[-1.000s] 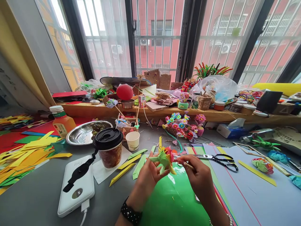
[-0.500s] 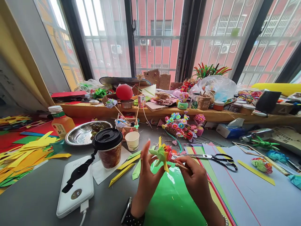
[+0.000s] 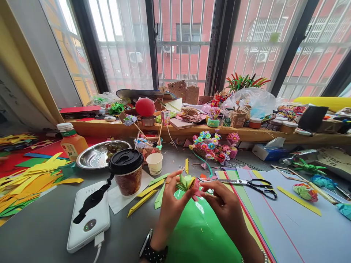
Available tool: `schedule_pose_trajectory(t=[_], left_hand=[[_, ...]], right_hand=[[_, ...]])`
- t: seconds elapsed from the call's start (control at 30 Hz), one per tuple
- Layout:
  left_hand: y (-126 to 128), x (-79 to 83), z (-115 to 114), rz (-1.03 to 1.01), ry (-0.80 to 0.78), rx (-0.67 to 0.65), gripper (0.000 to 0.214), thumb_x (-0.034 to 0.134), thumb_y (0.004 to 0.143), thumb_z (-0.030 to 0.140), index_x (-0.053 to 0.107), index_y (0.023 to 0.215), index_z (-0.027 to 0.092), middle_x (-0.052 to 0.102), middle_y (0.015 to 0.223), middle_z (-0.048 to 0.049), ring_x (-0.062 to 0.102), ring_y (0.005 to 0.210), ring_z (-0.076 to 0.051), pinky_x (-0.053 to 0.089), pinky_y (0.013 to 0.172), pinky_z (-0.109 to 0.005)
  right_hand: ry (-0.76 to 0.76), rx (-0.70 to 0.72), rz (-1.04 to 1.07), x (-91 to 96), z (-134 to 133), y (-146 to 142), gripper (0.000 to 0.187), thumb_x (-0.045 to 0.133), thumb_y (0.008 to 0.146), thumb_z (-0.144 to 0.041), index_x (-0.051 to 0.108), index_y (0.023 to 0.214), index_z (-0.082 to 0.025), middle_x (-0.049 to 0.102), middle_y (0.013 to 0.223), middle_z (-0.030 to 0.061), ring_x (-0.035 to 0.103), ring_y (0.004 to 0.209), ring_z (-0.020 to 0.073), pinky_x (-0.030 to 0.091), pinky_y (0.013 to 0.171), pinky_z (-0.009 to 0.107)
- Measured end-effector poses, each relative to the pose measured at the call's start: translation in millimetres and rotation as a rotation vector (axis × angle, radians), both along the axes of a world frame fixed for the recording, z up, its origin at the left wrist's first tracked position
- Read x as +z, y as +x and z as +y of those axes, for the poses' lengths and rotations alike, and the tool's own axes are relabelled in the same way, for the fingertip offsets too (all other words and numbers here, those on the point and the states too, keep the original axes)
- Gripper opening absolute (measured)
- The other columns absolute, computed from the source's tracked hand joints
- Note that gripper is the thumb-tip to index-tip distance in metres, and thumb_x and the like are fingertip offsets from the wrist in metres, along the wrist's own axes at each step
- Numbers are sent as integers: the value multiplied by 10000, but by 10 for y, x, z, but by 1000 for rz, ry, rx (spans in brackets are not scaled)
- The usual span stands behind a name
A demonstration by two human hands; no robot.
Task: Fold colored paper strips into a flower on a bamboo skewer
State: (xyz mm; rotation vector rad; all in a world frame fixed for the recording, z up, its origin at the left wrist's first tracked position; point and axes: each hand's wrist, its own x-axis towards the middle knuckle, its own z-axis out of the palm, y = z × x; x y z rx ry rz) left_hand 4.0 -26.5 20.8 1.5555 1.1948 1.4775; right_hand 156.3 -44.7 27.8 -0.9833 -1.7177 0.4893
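Between both hands is a folded paper flower (image 3: pixel 189 182) in green, yellow and pink, held above a shiny green surface (image 3: pixel 200 223). My left hand (image 3: pixel 173 199) pinches its green and yellow side between thumb and fingers. On the pink side, my right hand (image 3: pixel 223 201) has its thumb and fingertips closed on the paper petals. Scissors (image 3: pixel 246 183) with black handles lie just beyond my right hand, their blades pointing left. Folded yellow strips (image 3: pixel 142 203) and green strips lie left of my left hand.
A lidded coffee cup (image 3: pixel 127 175), a paper cup (image 3: pixel 154 163) and a white power bank (image 3: pixel 89 219) stand or lie to the left. Coloured sheets (image 3: pixel 290 219) cover the right side, with another paper flower (image 3: pixel 305 192). A metal plate (image 3: pixel 87 160) sits behind the coffee cup.
The flower has been turned and lowered slightly, so its pink side now faces my right hand. My left fingers have curled in around it. The right hand has moved in onto the petals.
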Motion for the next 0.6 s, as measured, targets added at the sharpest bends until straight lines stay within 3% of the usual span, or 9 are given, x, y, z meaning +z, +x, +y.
schedule_pose_trajectory(t=[0.13,0.23,0.33,0.43,0.6], left_hand=[[-4,48,-38,179,69,11,214,652,662,367,608,754,178,507,1113,-121,480,1053,-280,370,896,-432],[-8,43,-39,283,98,-74,200,642,674,366,615,748,182,517,1127,-122,475,1077,-281,363,912,-430],[-6,9,-28,306,114,-129,270,622,699,353,605,923,204,518,1153,-119,465,1102,-271,374,914,-419],[6,-13,-42,276,209,-91,418,631,698,325,526,1090,223,525,1149,-109,463,1100,-262,377,917,-417],[49,7,-104,301,360,-27,131,590,745,229,618,870,203,608,868,-64,569,849,-202,463,766,-334]], right_hand=[[10,19,13,-10,10,27,250,533,811,-263,586,1053,-231,566,858,40,573,624,118,478,468,190],[49,37,-16,0,8,38,182,531,811,-246,624,967,-227,560,821,35,569,652,130,475,494,200],[52,13,-20,4,4,41,110,520,813,-243,620,817,-199,557,763,34,573,690,147,487,544,219],[70,-116,1,-10,4,38,106,524,808,-249,576,740,-188,545,718,24,557,651,143,482,550,232],[142,-219,-17,-40,-10,7,100,535,799,-221,573,712,-189,543,681,13,543,634,141,466,557,239]])
